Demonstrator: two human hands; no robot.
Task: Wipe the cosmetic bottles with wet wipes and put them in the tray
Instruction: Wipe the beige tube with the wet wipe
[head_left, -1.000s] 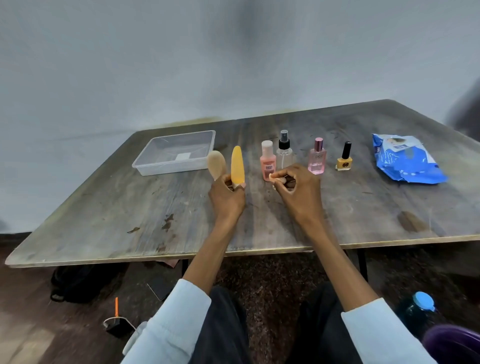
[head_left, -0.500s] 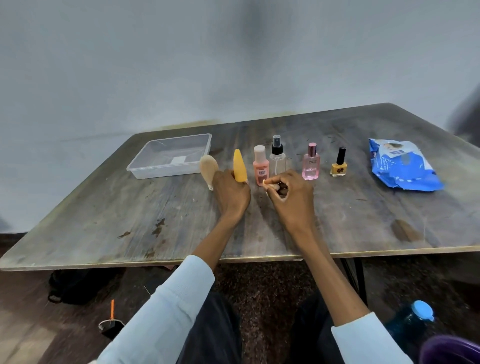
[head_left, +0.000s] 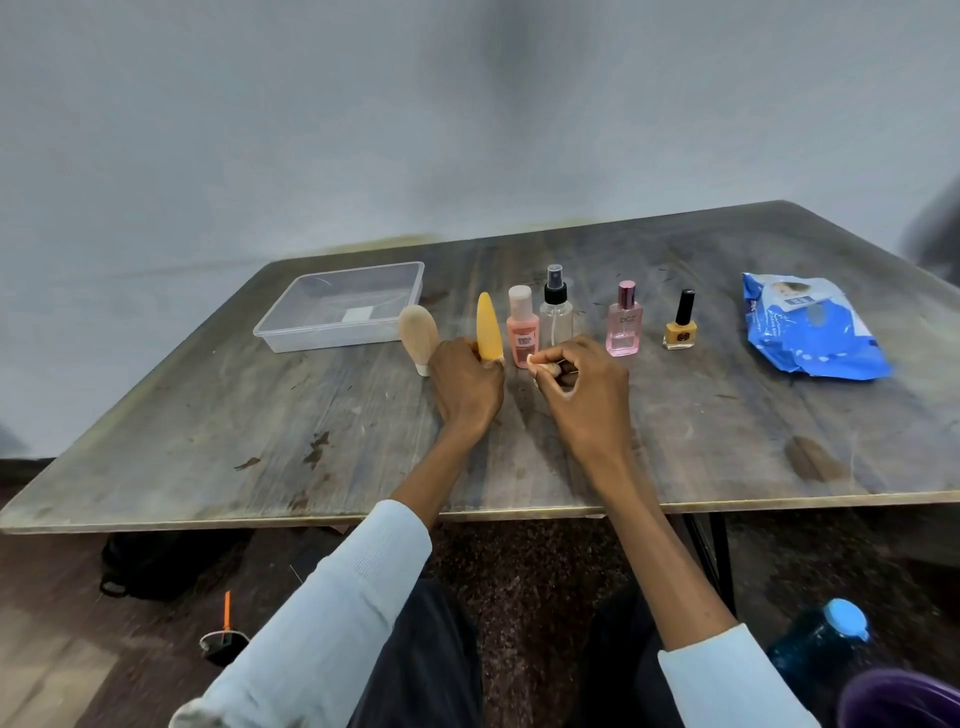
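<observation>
Setting: a person sits at a worn wooden counter (head_left: 675, 415), seen from a head camera looking down at both hands.
Left hand: the left hand (head_left: 467, 387) grips the base of a yellow tube (head_left: 490, 327), standing it upright just right of a beige tube (head_left: 418, 332).
Right hand: the right hand (head_left: 584, 387) has its fingers (head_left: 553, 364) curled, pinching something small and pale; it is too small to name.
Bottles: a row stands across the middle of the counter. After the two tubes come a pink bottle (head_left: 522, 330), a clear spray bottle (head_left: 556, 306), a pink perfume bottle (head_left: 624, 322) and a yellow nail polish (head_left: 681, 325).
Tray: the clear plastic tray (head_left: 400, 280) sits at the far left of the row, near the beige tube, with no bottle in it.
Wipes: the blue wet wipes pack (head_left: 810, 327) lies at the far right, well apart from both hands.
Step in hand: judging by the layout, this looks like setting up; no wipe is visibly out and nothing appears wiped.
Next move: likely the right hand must free itself and reach across to the pack for a wipe.
In the way: the nail polish and perfume bottle stand between the right hand and the pack, easy to knock over.
Around: a dark bag, a blue-capped bottle and a purple object are on the floor.
</observation>
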